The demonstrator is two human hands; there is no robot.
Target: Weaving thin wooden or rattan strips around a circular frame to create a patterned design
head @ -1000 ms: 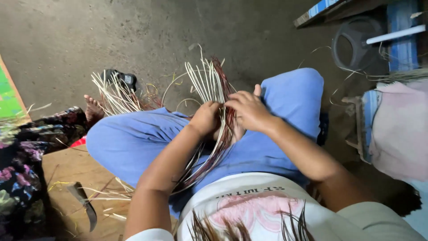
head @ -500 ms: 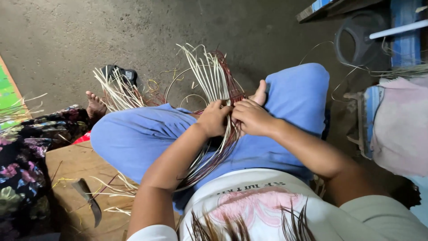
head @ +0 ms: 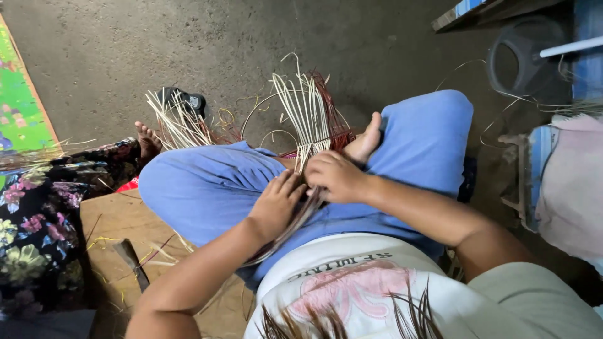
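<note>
Not much in the way of packaging here, no boxes, labels, signs or screens anywhere that I can spot. Closest thing is the white shirt (head: 352,282) at the bottom, which has a pink printed graphic with a curved line of dark lettering above it.
</note>
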